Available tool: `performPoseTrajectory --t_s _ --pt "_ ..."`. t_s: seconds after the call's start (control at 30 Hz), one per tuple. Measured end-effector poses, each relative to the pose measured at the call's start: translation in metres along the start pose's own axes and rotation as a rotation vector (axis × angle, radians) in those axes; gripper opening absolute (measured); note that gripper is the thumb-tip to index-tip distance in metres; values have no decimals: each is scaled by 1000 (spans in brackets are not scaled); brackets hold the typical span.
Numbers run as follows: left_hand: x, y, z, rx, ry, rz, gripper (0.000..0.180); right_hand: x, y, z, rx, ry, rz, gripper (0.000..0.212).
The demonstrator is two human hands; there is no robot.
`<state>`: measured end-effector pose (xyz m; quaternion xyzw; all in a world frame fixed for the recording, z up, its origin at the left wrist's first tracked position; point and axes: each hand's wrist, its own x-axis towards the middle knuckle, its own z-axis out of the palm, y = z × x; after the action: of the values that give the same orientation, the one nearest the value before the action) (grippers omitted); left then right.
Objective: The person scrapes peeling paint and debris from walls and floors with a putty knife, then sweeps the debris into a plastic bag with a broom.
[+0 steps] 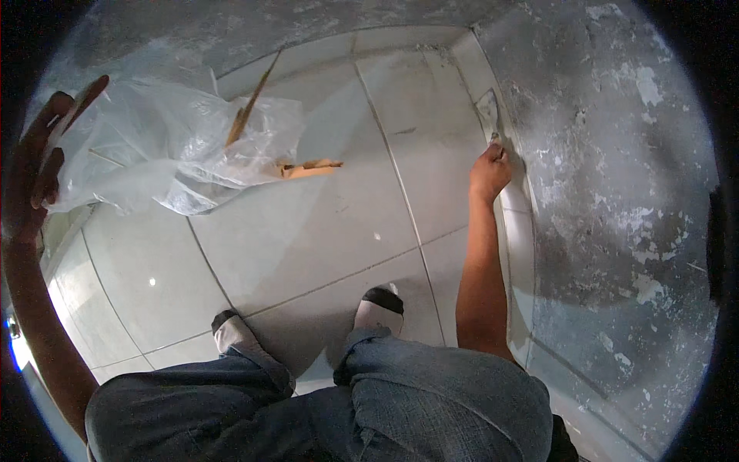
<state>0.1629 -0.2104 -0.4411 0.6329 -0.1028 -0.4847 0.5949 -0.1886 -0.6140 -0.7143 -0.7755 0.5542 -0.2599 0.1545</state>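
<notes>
In my right hand (491,171) is a putty knife (488,109), gripped by its handle in closed fingers. Its flat blade points away from me, against the skirting tiles at the foot of the right wall. At the far left, my left hand (38,173) holds the edge of a clear plastic bag (192,138), its fingers curled at the bag's rim. The bag spreads rightward over the floor. A thin pointed wood splinter (245,115) sticks up from it, and a broken piece of light wood (312,168) pokes out at its right end.
Pale floor tiles (308,246) with dark joints lie below. On the right rises a grey wall (600,177) with patchy, flaking paint; another grey wall (331,19) stands at the far side. Crumbs of debris (435,50) lie near the far corner. My feet are in light-and-dark socks (379,308).
</notes>
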Motion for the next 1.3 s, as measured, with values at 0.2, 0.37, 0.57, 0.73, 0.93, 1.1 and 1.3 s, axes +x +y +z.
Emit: performPoseTrajectory --t_s 0.2,0.37,0.57,0.73,0.93,1.1,1.3 --pt "16 5 -1 81 -363 207 80 2 10 -4 349 -51 301 43" --pt "20 9 11 130 -258 197 79 28 -1 24 294 -178 165 41" --pt "1 3 -11 94 -241 206 78 -22 2 -12 22 -96 -106 30" --pt "2 -2 -17 49 -245 199 78 -20 -2 -25 -259 -307 -65 25" --pt "11 2 -12 3 -235 183 79 13 5 0 -207 -187 -295 26" --pt "18 -1 -21 4 -411 139 82 15 -3 10 -327 -224 -238 25" --pt "22 -1 -30 33 -425 187 81 22 -19 15 -483 -236 -295 22"
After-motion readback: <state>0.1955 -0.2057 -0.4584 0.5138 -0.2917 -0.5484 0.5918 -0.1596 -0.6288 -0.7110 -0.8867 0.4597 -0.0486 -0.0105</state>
